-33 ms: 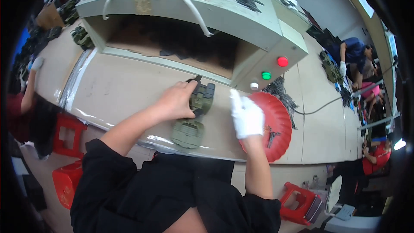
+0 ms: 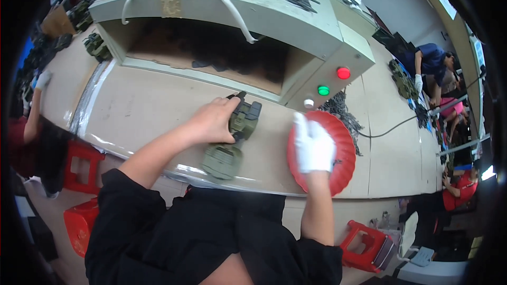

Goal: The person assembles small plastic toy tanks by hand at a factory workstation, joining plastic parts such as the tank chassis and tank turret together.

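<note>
My bare left hand [image 2: 212, 120] is closed around the left side of an olive-green toy military vehicle [image 2: 245, 118], which lies on the bench. Its thumb presses near the vehicle's middle, and the fingers reach its far end. The vehicle's broad near section [image 2: 222, 160] sticks out toward me, slightly blurred. My right hand [image 2: 315, 149], in a white glove, is over a red scalloped dish [image 2: 344, 166] with its fingers stretched forward. It covers most of the small dark parts in the dish, and nothing shows in its grasp.
Beyond the vehicle stands a pale box-shaped machine [image 2: 227, 10] with dark pieces inside, a red button [image 2: 343, 73] and a green button [image 2: 323, 90]. Dark parts [image 2: 340, 111] are heaped behind the dish, near a black cable [image 2: 391, 132]. Other people work on both sides.
My right hand has moved right, from the dish's left edge to over its middle, covering the small parts. The vehicle's near section has swung slightly left in my left hand's grip.
</note>
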A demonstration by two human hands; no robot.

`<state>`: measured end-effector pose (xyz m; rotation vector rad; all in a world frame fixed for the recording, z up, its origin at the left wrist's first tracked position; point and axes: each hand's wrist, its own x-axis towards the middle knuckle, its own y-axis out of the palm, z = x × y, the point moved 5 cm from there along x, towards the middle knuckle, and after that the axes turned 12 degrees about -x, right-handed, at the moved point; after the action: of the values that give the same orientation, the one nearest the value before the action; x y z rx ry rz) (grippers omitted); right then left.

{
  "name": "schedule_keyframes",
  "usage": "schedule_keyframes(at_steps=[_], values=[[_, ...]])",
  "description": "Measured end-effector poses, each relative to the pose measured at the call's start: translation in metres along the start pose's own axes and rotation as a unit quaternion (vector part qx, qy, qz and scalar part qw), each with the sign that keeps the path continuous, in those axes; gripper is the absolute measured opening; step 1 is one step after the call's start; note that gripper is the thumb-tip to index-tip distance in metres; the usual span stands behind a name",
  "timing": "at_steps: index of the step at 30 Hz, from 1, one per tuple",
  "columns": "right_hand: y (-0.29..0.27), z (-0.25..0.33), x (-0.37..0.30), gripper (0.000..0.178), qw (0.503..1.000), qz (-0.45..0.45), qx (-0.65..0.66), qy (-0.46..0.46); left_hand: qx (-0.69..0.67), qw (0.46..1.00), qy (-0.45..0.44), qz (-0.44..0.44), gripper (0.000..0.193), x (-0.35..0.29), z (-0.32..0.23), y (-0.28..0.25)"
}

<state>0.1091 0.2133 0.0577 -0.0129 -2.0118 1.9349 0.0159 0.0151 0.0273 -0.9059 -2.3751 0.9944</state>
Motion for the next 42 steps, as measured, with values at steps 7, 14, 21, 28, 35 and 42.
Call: schedule_keyframes(at_steps=[7, 14, 21, 28, 35, 42], values=[[0.011, -0.117, -0.068, 0.051, 0.9, 0.293, -0.16, 0.282, -0.022, 0.948, 0.165, 0.272, 0.067, 0.027, -0.023, 0.002], [0.033, -0.128, -0.057, 0.023, 0.928, 0.123, 0.201, 0.29, 0.042, 0.975, 0.205, 0.075, 0.068, -0.009, -0.014, -0.022], [0.017, 0.019, -0.011, 0.019, 0.674, 0.259, 0.674, 0.155, -0.066, 0.987, 0.093, -0.117, 0.078, -0.057, 0.048, -0.04], [0.027, 0.055, 0.012, 0.016, 0.755, 0.349, 0.535, 0.148, -0.166, 0.979, 0.077, -0.095, 0.067, -0.059, 0.056, -0.03], [0.006, 0.058, 0.036, 0.016, 0.852, 0.351, 0.383, 0.06, -0.219, 0.969, 0.077, -0.086, 0.061, -0.057, 0.06, -0.025], [0.007, 0.058, 0.032, 0.021, 0.849, 0.422, 0.304, 0.095, -0.23, 0.962, 0.094, -0.113, 0.055, -0.058, 0.063, -0.024]])
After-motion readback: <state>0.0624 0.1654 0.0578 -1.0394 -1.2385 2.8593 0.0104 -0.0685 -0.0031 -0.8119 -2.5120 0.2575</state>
